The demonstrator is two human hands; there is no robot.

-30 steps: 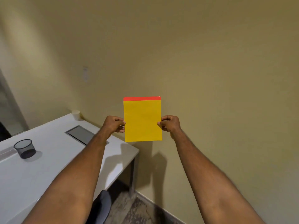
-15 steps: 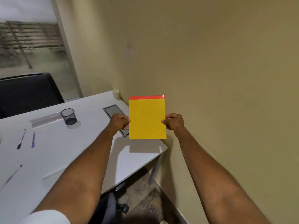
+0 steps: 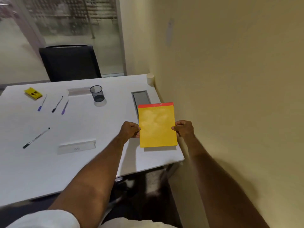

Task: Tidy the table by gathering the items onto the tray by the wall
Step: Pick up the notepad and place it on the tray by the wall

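Both forearms are left bare down to the left hand (image 3: 130,131) and the right hand (image 3: 184,130). A white short sleeve (image 3: 47,218) is worn on the left upper arm. No rings, watch or bracelets are seen on wrists or fingers.

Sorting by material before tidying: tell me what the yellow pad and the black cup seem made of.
Pad: probably paper, matte yellow sheet with a glossy red strip along the top; it looks thin and flat, pinched by both hands. Cup: likely metal wire mesh, dark finish; the table shows through its wall.
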